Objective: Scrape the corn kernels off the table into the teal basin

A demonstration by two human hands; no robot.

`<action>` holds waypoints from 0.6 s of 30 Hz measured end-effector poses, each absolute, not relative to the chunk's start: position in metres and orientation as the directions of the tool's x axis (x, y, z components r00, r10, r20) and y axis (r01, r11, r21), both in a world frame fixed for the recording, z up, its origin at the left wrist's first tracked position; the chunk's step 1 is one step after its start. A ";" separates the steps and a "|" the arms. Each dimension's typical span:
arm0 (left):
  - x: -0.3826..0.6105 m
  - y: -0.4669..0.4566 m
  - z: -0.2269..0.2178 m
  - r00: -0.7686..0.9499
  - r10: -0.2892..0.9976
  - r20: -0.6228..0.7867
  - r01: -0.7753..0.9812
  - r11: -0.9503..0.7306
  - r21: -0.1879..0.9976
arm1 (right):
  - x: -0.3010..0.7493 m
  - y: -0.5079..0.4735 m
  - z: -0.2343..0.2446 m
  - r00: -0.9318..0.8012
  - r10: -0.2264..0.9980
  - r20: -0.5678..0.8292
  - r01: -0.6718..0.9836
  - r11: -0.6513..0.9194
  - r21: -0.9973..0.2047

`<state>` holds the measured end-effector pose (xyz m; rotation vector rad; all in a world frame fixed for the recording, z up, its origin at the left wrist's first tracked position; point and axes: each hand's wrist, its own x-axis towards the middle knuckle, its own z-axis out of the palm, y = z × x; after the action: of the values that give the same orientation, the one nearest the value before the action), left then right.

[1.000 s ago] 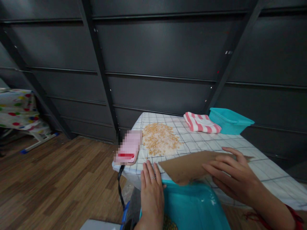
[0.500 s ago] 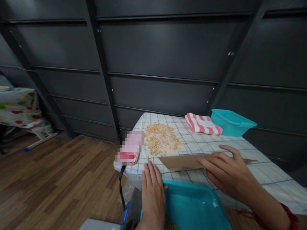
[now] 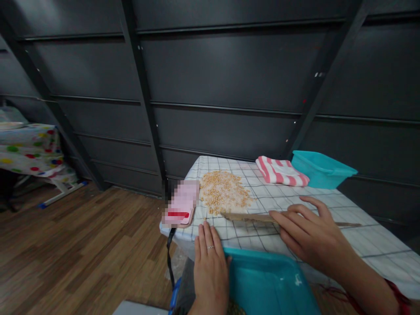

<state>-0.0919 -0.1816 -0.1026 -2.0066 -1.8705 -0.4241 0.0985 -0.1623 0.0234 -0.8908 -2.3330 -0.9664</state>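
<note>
My right hand [image 3: 310,238] grips a flat piece of brown cardboard [image 3: 249,217], held nearly edge-on just above the checked tablecloth [image 3: 361,245]. The cardboard's left end sits close to a pile of yellow grains mixed with white powder [image 3: 223,192]. My left hand [image 3: 210,267], a ring on one finger, rests fingers together on the left rim of a teal plastic tray [image 3: 265,284] at the table's near edge. Some grains show at the tray's bottom edge.
A pink blurred object [image 3: 182,203] lies at the table's left edge with a black strap hanging down. A red-and-white striped cloth [image 3: 282,171] and a second teal tub [image 3: 321,169] sit at the far side. Dark panelled wall behind; wooden floor to the left.
My right hand has moved the cardboard away from the tray and tipped it from facing me to nearly edge-on, closer to the grain pile. My left hand has stayed on the tray.
</note>
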 end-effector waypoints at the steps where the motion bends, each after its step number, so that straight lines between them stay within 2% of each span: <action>1: -0.094 -0.182 -0.101 0.071 0.889 0.453 0.997 -0.052 -0.056 | 0.098 -0.162 0.024 -0.679 0.385 0.625 0.713 0.547 0.439; 7: -0.102 -0.186 -0.103 0.075 0.892 0.447 0.996 -0.042 -0.084 | 0.093 -0.171 0.023 -0.682 0.360 0.637 0.669 0.659 0.344; 11: -0.105 -0.185 -0.111 0.037 0.879 0.476 0.991 0.030 -0.133 | 0.086 -0.166 0.023 -0.696 0.372 0.614 0.682 0.611 0.403; 15: -0.113 -0.179 -0.114 0.140 0.875 0.463 0.976 -0.044 -0.213 | 0.083 -0.161 0.024 -0.703 0.371 0.607 0.685 0.581 0.439; 18: -0.116 -0.175 -0.118 0.169 0.871 0.461 0.971 -0.068 -0.228 | 0.083 -0.160 0.023 -0.698 0.372 0.612 0.689 0.583 0.431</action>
<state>-0.1160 -0.1749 -0.1183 -1.9730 -1.7358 -0.2763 0.0828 -0.1600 0.0233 -0.8480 -2.3538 -0.9217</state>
